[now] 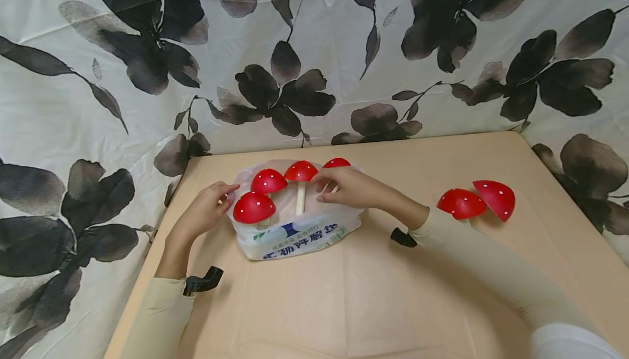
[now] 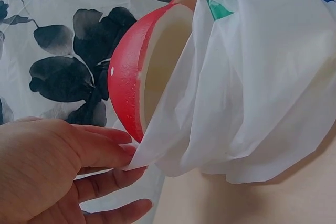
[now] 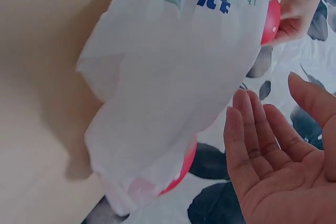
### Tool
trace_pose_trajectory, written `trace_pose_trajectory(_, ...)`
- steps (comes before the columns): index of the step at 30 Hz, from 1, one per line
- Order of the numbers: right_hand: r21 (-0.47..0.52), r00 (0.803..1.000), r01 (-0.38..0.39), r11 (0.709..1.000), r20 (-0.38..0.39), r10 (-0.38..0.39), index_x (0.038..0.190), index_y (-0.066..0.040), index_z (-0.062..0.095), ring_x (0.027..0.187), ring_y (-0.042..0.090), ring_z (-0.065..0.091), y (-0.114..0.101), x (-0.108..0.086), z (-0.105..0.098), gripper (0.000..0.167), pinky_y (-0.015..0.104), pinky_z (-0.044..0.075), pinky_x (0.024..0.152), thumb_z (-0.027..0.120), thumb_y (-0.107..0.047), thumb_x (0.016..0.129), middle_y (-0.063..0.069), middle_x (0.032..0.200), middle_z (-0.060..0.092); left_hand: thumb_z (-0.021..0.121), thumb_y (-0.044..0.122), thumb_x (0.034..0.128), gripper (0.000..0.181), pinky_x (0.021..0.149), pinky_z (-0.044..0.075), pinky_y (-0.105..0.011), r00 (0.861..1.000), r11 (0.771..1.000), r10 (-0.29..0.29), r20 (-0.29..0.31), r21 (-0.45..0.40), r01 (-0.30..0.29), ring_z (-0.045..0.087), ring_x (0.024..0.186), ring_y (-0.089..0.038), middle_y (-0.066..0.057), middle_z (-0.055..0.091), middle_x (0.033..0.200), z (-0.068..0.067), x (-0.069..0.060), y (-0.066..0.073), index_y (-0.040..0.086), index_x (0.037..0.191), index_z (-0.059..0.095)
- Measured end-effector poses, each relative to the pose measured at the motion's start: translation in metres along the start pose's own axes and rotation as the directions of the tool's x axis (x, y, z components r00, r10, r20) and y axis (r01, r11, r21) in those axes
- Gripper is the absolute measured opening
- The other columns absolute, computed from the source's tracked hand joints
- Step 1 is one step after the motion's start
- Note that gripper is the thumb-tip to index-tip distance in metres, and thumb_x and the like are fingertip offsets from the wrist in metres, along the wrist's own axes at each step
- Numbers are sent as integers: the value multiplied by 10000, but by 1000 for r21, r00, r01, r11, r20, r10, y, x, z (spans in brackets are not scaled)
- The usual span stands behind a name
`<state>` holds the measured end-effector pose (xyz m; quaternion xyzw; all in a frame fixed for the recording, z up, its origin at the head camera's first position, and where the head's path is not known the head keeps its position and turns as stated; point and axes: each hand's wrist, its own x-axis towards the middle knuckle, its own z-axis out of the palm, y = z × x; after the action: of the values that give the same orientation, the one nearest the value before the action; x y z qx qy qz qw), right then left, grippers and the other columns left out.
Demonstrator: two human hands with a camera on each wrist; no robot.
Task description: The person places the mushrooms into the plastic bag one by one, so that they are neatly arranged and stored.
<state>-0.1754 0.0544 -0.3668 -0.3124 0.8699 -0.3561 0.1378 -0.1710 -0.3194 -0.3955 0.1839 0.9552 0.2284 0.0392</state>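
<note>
A white plastic bag (image 1: 295, 241) with blue print lies opened on the table. Inside it are several red toy mushrooms with white dots: a front-left one (image 1: 254, 208), one behind it (image 1: 268, 181), one with a visible pale stem (image 1: 301, 171) and one at the back right (image 1: 337, 162). My left hand (image 1: 205, 209) pinches the bag's left rim, beside a hollow red cap (image 2: 126, 72) in the left wrist view. My right hand (image 1: 346, 187) is at the bag's right side. In the right wrist view its fingers (image 3: 254, 140) are extended, thumb apart, close to the bag's rim.
Two more red mushrooms, one cap-up (image 1: 461, 203) and one tipped over (image 1: 497, 198), sit at the table's right. A tan table (image 1: 304, 310) holds everything. White cloth with dark flowers (image 1: 344, 48) hangs behind and at the sides.
</note>
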Motion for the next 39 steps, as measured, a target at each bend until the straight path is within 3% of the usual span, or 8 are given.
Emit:
trace_pose_trajectory(12,57,997,-79,995,-20,80,1321,-90,635,1019,199,670,17,-43,-18,423,342,576,884,749,-163,920,32,1113,699,668,-43,904,450,820,585,-474,1000,1000,10,-3,-4,-10,600,917,-297,-158,641,1010,0,-2,0,-74,1348,600)
trace_pose_trajectory(19,68,993,-113,991,-25,114,1349,-37,605,1032,228,657,33,-70,-27,463,399,572,911,741,-166,925,49,1121,685,677,-45,897,498,821,580,-467,1000,1000,11,0,-16,-11,580,912,-286,-159,629,1008,-1,-3,-3,-76,1382,568)
trace_pose_trajectory(27,58,987,-151,987,-47,153,1357,-109,606,1043,200,660,49,-96,-42,466,395,566,925,752,-179,920,38,1146,686,672,-41,900,512,810,573,-435,1000,1000,7,5,-14,-7,572,909,-281,-151,619,997,-1,-2,-5,-73,1397,553)
trace_pose_trajectory(33,56,985,-164,985,-51,167,1343,-115,620,1049,189,664,56,-120,-52,457,408,559,938,759,-219,920,59,1161,691,667,-44,902,503,807,573,-428,1000,1000,14,1,-9,-14,562,890,-274,-141,609,971,0,-1,-4,-73,1392,559)
trace_pose_trajectory(39,30,979,-188,982,-69,190,1323,-113,635,1039,178,666,57,-144,-59,448,346,570,903,761,-257,918,48,1156,689,656,-66,891,480,783,553,-408,999,999,45,-18,3,-45,560,857,-266,-123,595,920,1,-2,-5,-84,1364,581)
